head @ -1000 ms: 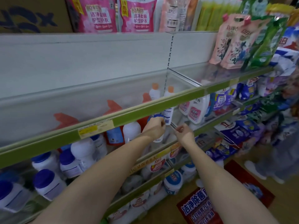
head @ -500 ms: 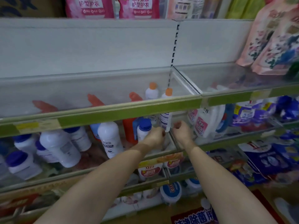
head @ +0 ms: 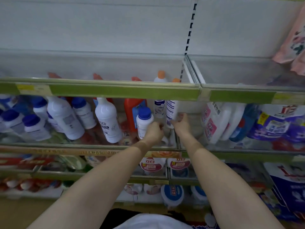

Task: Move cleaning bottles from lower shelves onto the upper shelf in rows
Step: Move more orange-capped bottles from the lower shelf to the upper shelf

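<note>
My left hand (head: pixel 154 132) reaches into the lower shelf and grips the base of a small white bottle with a blue cap (head: pixel 144 120). My right hand (head: pixel 180 123) holds the lower end of a tall white bottle (head: pixel 171 110) whose orange cap (head: pixel 176 80) shows through the clear front of the upper shelf (head: pixel 115 90). A second orange-capped white bottle (head: pixel 160 103) stands just left of it. Further white bottles with blue caps (head: pixel 79 113) and an orange bottle (head: pixel 132 111) fill the lower shelf to the left.
The upper shelf has a green price strip and a clear guard, and its white back wall (head: pixel 99 30) is bare. White and pink detergent jugs (head: pixel 217 121) and purple refill bags (head: pixel 277 121) fill the right bay. Tubs (head: pixel 172 194) sit on shelves below. Pink pouches (head: pixel 295 47) hang top right.
The camera has tilted down and moved closer. Both hands have pushed deeper into the lower shelf; the left has closed on the blue-capped bottle and the right on the tall white one.
</note>
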A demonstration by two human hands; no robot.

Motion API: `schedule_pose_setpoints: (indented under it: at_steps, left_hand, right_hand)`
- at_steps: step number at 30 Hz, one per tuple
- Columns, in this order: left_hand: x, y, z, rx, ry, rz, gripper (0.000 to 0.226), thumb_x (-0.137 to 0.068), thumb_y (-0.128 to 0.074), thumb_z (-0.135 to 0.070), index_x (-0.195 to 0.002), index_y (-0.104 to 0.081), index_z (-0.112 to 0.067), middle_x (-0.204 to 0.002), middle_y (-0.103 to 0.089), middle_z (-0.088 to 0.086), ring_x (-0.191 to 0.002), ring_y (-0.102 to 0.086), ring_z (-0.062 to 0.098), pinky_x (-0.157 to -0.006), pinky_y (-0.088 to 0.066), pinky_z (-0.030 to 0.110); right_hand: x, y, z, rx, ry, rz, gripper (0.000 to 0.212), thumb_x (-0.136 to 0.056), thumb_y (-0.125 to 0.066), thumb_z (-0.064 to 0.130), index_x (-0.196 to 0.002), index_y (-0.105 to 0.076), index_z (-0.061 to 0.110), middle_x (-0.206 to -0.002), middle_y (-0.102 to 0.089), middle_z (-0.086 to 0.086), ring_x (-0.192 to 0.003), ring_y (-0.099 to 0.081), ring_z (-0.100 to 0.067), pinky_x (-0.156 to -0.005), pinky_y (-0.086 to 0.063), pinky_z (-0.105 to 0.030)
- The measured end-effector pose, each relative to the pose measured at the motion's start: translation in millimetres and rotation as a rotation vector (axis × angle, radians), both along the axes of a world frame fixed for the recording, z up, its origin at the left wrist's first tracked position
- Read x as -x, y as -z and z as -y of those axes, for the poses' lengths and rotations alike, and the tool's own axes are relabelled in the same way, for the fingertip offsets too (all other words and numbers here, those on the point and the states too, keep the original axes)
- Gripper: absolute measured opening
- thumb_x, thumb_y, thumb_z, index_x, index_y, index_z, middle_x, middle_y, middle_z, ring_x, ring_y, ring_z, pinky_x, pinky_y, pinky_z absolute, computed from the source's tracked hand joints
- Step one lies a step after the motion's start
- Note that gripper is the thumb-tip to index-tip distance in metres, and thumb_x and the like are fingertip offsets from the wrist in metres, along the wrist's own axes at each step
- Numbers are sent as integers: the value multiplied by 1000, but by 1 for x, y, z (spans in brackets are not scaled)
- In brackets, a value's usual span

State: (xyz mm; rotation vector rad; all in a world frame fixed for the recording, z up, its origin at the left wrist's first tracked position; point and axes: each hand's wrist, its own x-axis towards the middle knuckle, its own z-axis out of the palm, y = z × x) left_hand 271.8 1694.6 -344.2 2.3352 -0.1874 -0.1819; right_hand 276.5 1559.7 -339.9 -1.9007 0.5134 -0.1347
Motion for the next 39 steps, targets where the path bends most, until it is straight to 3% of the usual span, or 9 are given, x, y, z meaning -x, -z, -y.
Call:
schedule_pose_setpoints:
  at_steps: [2,3,6,11,17,20,27,33,39]
  left_hand:
    - [0,0,2,57,-48,19,23,-94,-47,2,-104,-67,-3,-101,-68,15,-97,-61,29,-85,-50,38]
    - [1,-3,2,73,-56,4,25,-94,-47,2,-107,-68,-3,-105,-68,15,-99,-60,28,-89,-49,37]
    - [-1,-7,1,100,-61,-49,27,-94,-49,2,-113,-68,-3,-110,-69,16,-103,-61,29,-95,-51,39]
    - [0,-8,-5,117,-118,-133,13,-95,-53,-3,-100,-64,-9,-106,-70,20,-102,-66,36,-95,-53,47]
    - [10,-24,-15,112,-97,-189,11,-95,-51,-3,-95,-61,-9,-103,-70,23,-97,-67,35,-75,-52,35]
    - [18,-27,-23,100,-82,-185,8,-95,-52,-4,-94,-60,-7,-102,-70,26,-96,-68,37,-79,-55,41]
    - [37,-28,-64,95,5,-186,14,-91,-56,-4,-100,-67,-8,-103,-70,16,-98,-67,31,-89,-57,41]
    - [58,-33,-121,68,89,-206,9,-93,-65,-13,-99,-67,-20,-108,-69,7,-100,-67,25,-94,-56,40]
    - [86,-44,-190,183,154,-212,20,-95,-66,-13,-114,-66,-6,-111,-69,14,-92,-64,22,-76,-53,29]
  right_hand:
    - [-10,-2,-2,-61,-20,6,44,-87,-72,0,-125,-50,3,-116,-61,-9,-97,-57,-19,-62,-48,-10]
    - [-15,-2,-2,-67,-22,3,41,-86,-73,1,-121,-51,5,-114,-63,-9,-94,-58,-20,-64,-50,-13]
    - [-26,2,-3,-56,-23,-12,38,-84,-79,16,-110,-52,15,-116,-70,-11,-86,-63,-24,-81,-54,-38]
    - [-30,7,-2,17,4,-11,34,-90,-75,32,-100,-46,16,-111,-69,-13,-99,-66,-35,-91,-52,-52]
    - [-5,-3,-4,96,-153,-34,41,-95,-69,26,-129,-51,13,-130,-65,-10,-117,-62,-33,-99,-49,-47]
    - [11,-2,-10,173,-188,-16,49,-96,-67,23,-140,-47,12,-135,-64,-10,-122,-60,-32,-99,-48,-42]
    - [68,-9,-35,106,-27,1,35,-96,-66,16,-129,-55,12,-130,-66,-9,-121,-60,-29,-98,-45,-39]
    - [130,-22,-75,28,39,64,44,-98,-64,17,-139,-50,19,-135,-62,-3,-125,-57,-24,-104,-47,-45]
    - [171,-33,-129,110,-158,-19,47,-95,-70,27,-137,-51,20,-129,-67,-3,-112,-64,-20,-98,-53,-46]
